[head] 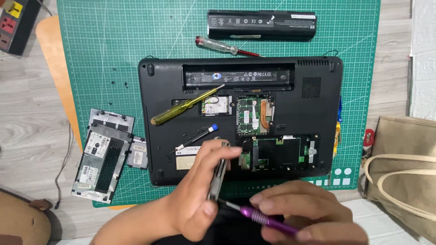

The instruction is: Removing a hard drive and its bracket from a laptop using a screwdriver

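My left hand (197,195) holds a thin silver hard drive (218,174) on edge, just in front of the black laptop (318,113), which lies upside down with its bays open. My right hand (309,213) grips a purple-handled screwdriver (265,220) whose tip touches the drive's near end. On the laptop's underside lie a yellow-handled screwdriver (181,108) and a small black screwdriver with a blue cap (197,138). Green circuit boards (249,115) show in the open bays.
A green cutting mat (113,54) lies under the laptop. At its far edge lie a black battery pack (261,25) and a clear-and-red screwdriver (225,46). Removed covers (104,154) lie at the left. A power strip (13,25) is far left; a beige bag (404,172) right.
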